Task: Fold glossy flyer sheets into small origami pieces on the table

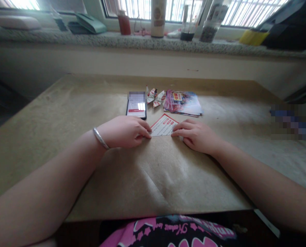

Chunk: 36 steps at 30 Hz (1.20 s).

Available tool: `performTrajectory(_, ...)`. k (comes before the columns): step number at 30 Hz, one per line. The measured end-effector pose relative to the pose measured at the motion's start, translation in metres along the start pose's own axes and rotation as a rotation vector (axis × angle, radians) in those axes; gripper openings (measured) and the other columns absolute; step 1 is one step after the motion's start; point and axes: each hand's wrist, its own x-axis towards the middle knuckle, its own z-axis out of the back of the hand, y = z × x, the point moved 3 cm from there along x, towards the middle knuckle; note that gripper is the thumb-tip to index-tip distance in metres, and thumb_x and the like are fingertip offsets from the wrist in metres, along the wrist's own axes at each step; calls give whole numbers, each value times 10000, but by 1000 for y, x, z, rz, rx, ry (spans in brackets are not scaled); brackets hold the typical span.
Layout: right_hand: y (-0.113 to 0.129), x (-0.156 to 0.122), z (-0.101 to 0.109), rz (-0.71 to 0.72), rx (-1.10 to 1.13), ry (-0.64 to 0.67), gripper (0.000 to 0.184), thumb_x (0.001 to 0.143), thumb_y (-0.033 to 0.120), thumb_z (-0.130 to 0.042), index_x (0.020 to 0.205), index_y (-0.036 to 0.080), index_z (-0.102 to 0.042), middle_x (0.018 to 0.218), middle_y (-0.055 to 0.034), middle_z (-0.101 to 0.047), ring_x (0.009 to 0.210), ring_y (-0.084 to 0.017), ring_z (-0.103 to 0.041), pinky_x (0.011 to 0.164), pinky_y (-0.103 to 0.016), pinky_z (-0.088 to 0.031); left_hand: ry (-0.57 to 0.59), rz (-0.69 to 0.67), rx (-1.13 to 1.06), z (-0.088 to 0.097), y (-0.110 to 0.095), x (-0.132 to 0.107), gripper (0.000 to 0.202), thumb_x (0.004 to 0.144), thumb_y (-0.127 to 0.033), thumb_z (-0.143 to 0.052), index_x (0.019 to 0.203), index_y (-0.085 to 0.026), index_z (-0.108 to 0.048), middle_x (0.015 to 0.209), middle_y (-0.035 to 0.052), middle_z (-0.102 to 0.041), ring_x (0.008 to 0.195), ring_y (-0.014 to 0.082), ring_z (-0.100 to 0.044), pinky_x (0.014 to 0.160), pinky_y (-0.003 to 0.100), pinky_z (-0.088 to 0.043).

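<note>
A sheet of printed paper (pixel 163 127), white with red edges and folded to a triangle, lies flat on the table between my hands. My left hand (pixel 127 132), with a silver bangle at the wrist, pinches its left corner. At the right corner, the fingers of my right hand (pixel 195 135) close on the paper's edge. Just beyond the paper are a phone (pixel 136 106) with a lit screen, folded paper pieces (pixel 155 97) in white and red, and a stack of colourful printed leaflets (pixel 183 103).
A tan cover lies over the table (pixel 132 185), wrinkled near the front edge. Behind it, a stone windowsill (pixel 98 39) holds a red jar (pixel 124 23), a tall canister (pixel 157 19), bottles and a green case (pixel 91 23). A blurred patch (pixel 293 122) sits at the right.
</note>
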Motion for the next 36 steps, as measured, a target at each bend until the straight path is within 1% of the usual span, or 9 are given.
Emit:
performTrajectory(6, 1, 0, 0, -3, 12, 5, 359, 787, 63, -470, 1027, 218, -688, 1086, -48, -681, 948, -210, -561, 817, -354, -479, 7, -4, 29, 1, 4, -3, 307, 780, -174, -538, 968, -310, -740, 1087, -41, -693, 928, 148, -634, 768, 231, -458)
performTrajectory(12, 0, 0, 1, -2, 17, 0, 365, 783, 57, -468, 1023, 219, -690, 1084, -52, -682, 951, -207, -564, 814, -350, -479, 29, 10, -3, 0, 9, -5, 315, 767, -156, -543, 958, -312, -738, 1100, -51, -692, 923, 139, -630, 781, 220, -448)
performTrajectory(17, -1, 0, 1, 3, 27, -7, 365, 772, 49, -480, 1019, 215, -690, 1085, -56, -681, 946, -205, -563, 813, -348, -478, 52, 12, -12, -1, 11, -6, 302, 765, -163, -546, 946, -302, -744, 1089, -43, -696, 913, 141, -630, 788, 221, -447)
performTrajectory(24, -1, 0, 1, 0, 33, -6, 352, 776, 53, -480, 1008, 212, -691, 1075, -63, -682, 943, -211, -567, 809, -358, -483, 29, 19, -31, 2, 12, -9, 292, 762, -171, -541, 917, -304, -750, 1033, -43, -713, 848, 133, -635, 748, 220, -451)
performTrajectory(30, -2, -1, -1, -1, 46, 3, 365, 771, 51, -484, 1026, 218, -684, 1086, -55, -676, 959, -209, -564, 826, -354, -480, 51, 25, -52, 5, 16, -11, 294, 739, -157, -547, 880, -303, -759, 1015, -53, -719, 849, 128, -642, 767, 212, -452)
performTrajectory(36, -2, -1, 0, 3, 39, -8, 367, 768, 52, -477, 1023, 215, -685, 1078, -54, -677, 955, -208, -569, 828, -351, -482, 88, 61, -52, 5, 20, -13, 253, 780, -231, -540, 859, -321, -763, 1020, -68, -717, 824, 122, -639, 748, 202, -447)
